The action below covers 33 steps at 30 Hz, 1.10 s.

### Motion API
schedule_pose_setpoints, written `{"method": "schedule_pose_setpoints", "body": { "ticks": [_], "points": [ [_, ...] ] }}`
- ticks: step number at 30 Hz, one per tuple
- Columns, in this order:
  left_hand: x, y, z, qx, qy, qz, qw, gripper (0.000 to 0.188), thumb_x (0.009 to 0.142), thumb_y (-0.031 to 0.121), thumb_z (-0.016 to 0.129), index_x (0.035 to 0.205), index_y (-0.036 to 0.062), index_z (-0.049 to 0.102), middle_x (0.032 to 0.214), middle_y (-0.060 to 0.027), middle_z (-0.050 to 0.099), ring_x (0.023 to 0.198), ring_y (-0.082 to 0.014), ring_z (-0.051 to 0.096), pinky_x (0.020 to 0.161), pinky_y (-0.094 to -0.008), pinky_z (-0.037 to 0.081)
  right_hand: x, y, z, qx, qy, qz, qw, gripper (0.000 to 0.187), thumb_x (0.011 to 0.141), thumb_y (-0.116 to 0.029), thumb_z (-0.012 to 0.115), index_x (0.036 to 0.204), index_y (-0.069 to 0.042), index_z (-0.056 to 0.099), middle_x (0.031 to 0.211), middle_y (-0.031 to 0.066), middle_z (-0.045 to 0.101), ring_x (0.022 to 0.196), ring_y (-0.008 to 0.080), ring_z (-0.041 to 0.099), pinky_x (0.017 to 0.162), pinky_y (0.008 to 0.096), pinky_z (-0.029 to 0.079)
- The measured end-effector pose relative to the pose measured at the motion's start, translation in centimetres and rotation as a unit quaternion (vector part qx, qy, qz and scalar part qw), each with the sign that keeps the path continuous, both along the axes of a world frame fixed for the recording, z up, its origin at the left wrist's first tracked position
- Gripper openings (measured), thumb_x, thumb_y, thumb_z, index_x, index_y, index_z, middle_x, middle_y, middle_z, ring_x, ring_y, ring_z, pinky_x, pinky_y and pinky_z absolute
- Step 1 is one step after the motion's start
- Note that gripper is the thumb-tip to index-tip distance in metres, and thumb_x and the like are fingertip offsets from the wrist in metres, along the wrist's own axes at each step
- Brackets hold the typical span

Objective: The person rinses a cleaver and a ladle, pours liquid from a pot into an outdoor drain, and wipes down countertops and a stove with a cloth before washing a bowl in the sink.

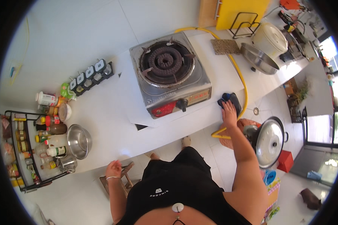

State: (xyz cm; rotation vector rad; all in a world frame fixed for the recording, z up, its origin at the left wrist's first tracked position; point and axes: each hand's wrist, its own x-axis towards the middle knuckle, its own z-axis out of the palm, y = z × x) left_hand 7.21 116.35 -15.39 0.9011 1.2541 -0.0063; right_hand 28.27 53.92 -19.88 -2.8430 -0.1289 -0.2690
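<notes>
My right hand [229, 112] presses a dark cloth [234, 100] with blue patches against the white counter's front edge. Its fingers reach forward over the bunched cloth, beside the right front corner of a metal gas stove [142, 92]. The stove has a round black burner [165, 60] and a black knob [182, 104] on its front. A yellow hose [245, 88] runs behind the stove and down past the cloth. My left hand [113, 168] hangs in the air off the counter's front edge, its fingers loosely bent and nothing visible in it.
Left on the counter are a steel bowl [79, 141], a black rack [24, 150] of bottles and jars, and a seasoning box set [90, 78]. A steel basin [259, 59] and a cream pot [270, 39] stand right. Below are a lidded wok [269, 142] and a wooden stool [128, 178].
</notes>
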Motion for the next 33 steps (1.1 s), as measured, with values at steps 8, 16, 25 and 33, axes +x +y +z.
{"method": "schedule_pose_setpoints", "body": {
  "ticks": [8, 16, 25, 33],
  "points": [
    [8.3, -15.5, 6.0, -0.040, -0.078, -0.342, 0.936, 0.017, 0.088, 0.013, 0.051, 0.099, 0.0006, 0.057, 0.101, -0.0153, 0.064, 0.083, -0.0221, 0.063, 0.068, -0.0314, 0.049, -5.7, 5.2, 0.9, 0.375, 0.068, -0.108, 0.918, 0.036, 0.092, -0.010, 0.043, 0.127, -0.002, 0.047, 0.127, 0.0168, 0.052, 0.124, 0.0330, 0.043, 0.103, 0.0427, 0.032],
    [16.3, -23.7, 14.4, 0.010, -0.317, -0.516, 0.795, 0.021, 0.084, 0.003, 0.050, 0.104, -0.0040, 0.056, 0.107, -0.0162, 0.061, 0.089, -0.0218, 0.062, 0.076, -0.0318, 0.048, -1.8, 6.1, 16.1, 0.913, 0.185, -0.133, 0.338, 0.045, 0.093, -0.032, 0.048, 0.124, 0.000, 0.048, 0.122, 0.0153, 0.055, 0.111, 0.0284, 0.054, 0.097, 0.0417, 0.042],
    [21.5, -24.9, 16.8, -0.015, -0.418, -0.309, 0.854, 0.019, 0.089, 0.009, 0.049, 0.103, -0.0013, 0.056, 0.102, -0.0139, 0.063, 0.090, -0.0198, 0.061, 0.076, -0.0307, 0.047, 2.6, 16.2, 27.3, 0.906, 0.306, 0.085, 0.281, 0.057, 0.092, -0.037, 0.049, 0.130, 0.005, 0.040, 0.126, 0.0173, 0.051, 0.115, 0.0282, 0.052, 0.101, 0.0410, 0.038],
    [26.5, -27.3, 24.8, 0.512, -0.416, -0.440, 0.609, 0.036, 0.080, 0.023, 0.060, 0.112, 0.0086, 0.053, 0.100, -0.0088, 0.060, 0.090, -0.0243, 0.058, 0.074, -0.0328, 0.047, 7.0, 22.8, 26.8, 0.866, 0.301, 0.149, 0.371, 0.040, 0.094, -0.025, 0.048, 0.126, 0.000, 0.046, 0.117, 0.0121, 0.058, 0.107, 0.0201, 0.055, 0.093, 0.0341, 0.043]
  ]
}}
